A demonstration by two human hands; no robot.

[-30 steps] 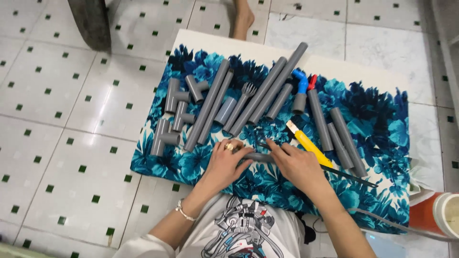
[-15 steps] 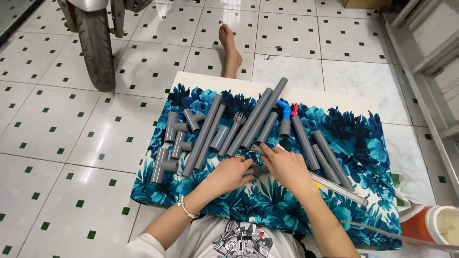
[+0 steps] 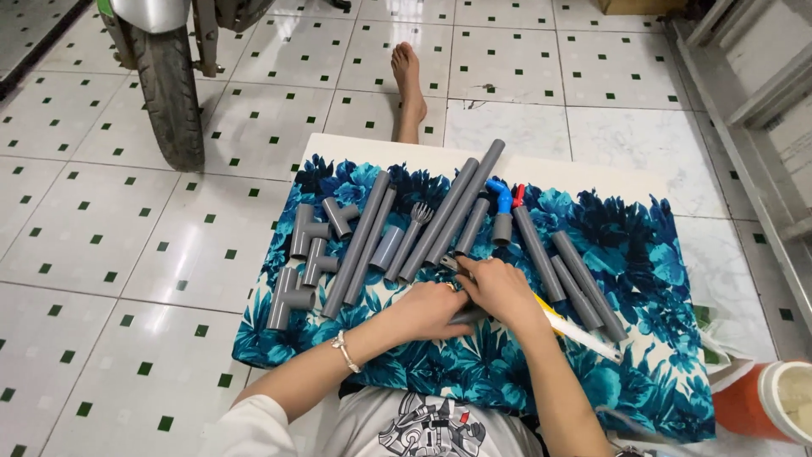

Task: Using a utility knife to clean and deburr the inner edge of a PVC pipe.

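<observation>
Hands are brought together over a blue floral cloth (image 3: 643, 254) spread on a low white table (image 3: 584, 173). The left hand (image 3: 427, 309) and the right hand (image 3: 499, 288) touch each other near the cloth's front middle, and a short grey pipe piece (image 3: 468, 316) is gripped between them; the fingers of both are curled round it, though how much of the piece is covered cannot be told. A small metal part (image 3: 447, 263) shows just beyond the right hand's fingers. A beaded bracelet (image 3: 344, 349) is worn on the left wrist.

Toward the cloth's far edge, long grey pipes (image 3: 452, 211) are laid side by side at a slant. At the cloth's left end, grey T-fittings (image 3: 309, 245) are grouped. A blue valve (image 3: 501, 196) with a red handle beside it sits near the cloth's far middle. Shorter grey pipes (image 3: 575, 271) lie right of the hands, and a yellow-and-white tool (image 3: 584, 334) is partly hidden under the right forearm.

Off the cloth's right corner an orange jug (image 3: 761, 398) is seen. Beyond the table a bare foot (image 3: 408, 80) rests on the tiled floor, and a motorcycle tyre (image 3: 169, 93) stands farther left.
</observation>
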